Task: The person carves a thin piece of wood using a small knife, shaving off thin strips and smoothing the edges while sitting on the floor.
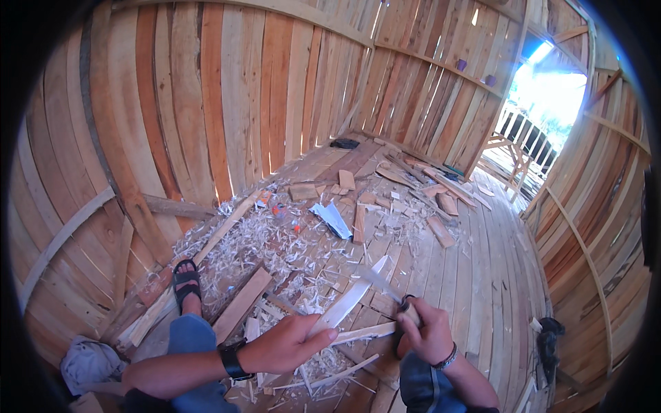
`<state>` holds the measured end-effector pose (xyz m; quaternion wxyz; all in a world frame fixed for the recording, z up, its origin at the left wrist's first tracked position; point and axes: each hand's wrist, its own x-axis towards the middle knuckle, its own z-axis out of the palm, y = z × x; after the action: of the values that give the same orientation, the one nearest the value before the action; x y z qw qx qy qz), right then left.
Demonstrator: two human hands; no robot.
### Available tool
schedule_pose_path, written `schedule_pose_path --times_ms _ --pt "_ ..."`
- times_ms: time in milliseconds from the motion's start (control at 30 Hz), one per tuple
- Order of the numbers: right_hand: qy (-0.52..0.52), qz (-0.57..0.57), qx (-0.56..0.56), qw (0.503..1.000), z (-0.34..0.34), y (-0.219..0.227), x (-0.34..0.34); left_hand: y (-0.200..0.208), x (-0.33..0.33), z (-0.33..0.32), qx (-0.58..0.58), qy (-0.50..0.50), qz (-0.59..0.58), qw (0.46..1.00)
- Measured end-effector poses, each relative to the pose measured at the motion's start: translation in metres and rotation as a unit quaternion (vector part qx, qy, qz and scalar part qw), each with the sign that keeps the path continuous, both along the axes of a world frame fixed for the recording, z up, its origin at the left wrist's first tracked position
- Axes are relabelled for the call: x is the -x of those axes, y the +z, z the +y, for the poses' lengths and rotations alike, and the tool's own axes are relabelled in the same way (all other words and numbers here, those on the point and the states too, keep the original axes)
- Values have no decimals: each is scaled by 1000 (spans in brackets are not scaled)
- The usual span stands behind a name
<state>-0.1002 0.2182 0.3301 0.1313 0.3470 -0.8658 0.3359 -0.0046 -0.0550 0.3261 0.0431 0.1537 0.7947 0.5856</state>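
Note:
My left hand (299,342), with a dark watch on its wrist, is closed round the lower end of a pale pointed strip of wood (348,301). The strip slants up and away to the right. In my right hand (430,332) is the handle of a knife (383,283), my fingers wrapped round it. Its blade, smeared by motion, points up and left and lies close to the strip's far end; whether the two touch I cannot tell. Below my hands another pale stick (366,333) runs between my legs.
Curly wood shavings (241,255) cover the plank floor round my sandalled foot (186,279). A thick board (242,305) lies beside my left leg. Farther off are wood offcuts (441,232) and a blue-white sheet (332,219). Plank walls (234,89) surround a bright doorway (544,103); a grey cloth (93,365) lies at left.

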Motion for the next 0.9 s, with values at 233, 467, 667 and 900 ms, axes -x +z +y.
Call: schedule_pose_path --times_ms 233,467,667,900 --pt "-29 -62 -12 998 -3 12 -10 5 -3 -2 12 11 -3 1000" --pt "15 -54 11 998 -3 10 -15 3 -2 -3 18 4 2 1000" --pt "4 -38 8 999 -2 10 -9 5 -3 -2 15 5 -6 1000" --pt "-22 -53 10 998 -3 11 -6 8 -3 -2 17 5 -15 1000"
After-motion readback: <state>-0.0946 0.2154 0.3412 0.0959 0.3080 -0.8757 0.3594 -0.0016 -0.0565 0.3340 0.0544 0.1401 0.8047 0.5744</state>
